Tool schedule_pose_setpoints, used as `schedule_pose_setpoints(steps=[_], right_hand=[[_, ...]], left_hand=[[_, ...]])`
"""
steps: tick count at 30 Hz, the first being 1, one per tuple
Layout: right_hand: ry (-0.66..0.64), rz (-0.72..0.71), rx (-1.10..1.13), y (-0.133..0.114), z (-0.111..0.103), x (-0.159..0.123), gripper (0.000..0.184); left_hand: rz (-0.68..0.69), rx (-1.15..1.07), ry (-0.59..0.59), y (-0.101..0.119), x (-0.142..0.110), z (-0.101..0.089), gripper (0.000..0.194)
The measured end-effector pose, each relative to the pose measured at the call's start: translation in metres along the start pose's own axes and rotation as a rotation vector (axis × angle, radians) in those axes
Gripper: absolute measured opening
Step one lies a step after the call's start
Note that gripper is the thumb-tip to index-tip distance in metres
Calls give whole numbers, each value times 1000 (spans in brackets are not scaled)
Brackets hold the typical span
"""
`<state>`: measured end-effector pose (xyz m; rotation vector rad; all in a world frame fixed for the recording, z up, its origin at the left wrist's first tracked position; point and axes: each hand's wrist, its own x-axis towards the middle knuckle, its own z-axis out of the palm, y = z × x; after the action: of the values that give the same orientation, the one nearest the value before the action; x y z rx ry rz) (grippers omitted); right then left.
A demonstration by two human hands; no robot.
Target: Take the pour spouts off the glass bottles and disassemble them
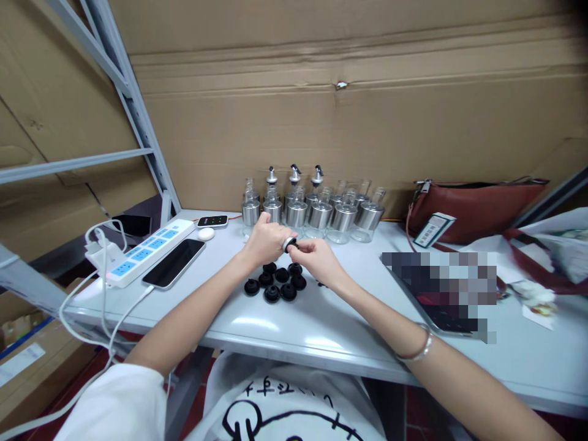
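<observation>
My left hand (266, 241) is closed around a small silver-and-black pourer top (289, 244), mostly hidden by the fingers. The fingertips of my right hand (318, 260) pinch its black end. Just below both hands, several black rubber stoppers (272, 293) lie in a loose cluster on the white table (257, 327). Behind the hands stand several glass bottles (344, 215) with brushed metal sleeves. Three in the back row carry pourer spouts (294, 173); the other necks are bare.
At left sit a power strip (149, 252) with a plugged-in charger (105, 252), a phone (174, 263) and a small black-and-white device (212, 222). A brown bag (473, 208) and a dark tablet-like item (427, 294), partly pixelated, are at right. Cardboard (349, 128) backs the table.
</observation>
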<state>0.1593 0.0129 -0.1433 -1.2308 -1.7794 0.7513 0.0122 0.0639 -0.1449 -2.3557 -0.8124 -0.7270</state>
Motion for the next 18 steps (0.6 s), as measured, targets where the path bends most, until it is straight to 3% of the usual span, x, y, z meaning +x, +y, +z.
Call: schedule_pose_setpoints(steps=[9,13,18], right_hand=[[123,-511,-888,0,-7,2,20],[122,-618,-1011,-2,-9,1,24],[82,-653,-1011,-6,-9,-1,21]], left_hand=[[9,-16,-27,-8,-1,2,43],[-14,-49,-104,-10,-1,1,41],[-20,-150,-260,-14,-5,3,21]])
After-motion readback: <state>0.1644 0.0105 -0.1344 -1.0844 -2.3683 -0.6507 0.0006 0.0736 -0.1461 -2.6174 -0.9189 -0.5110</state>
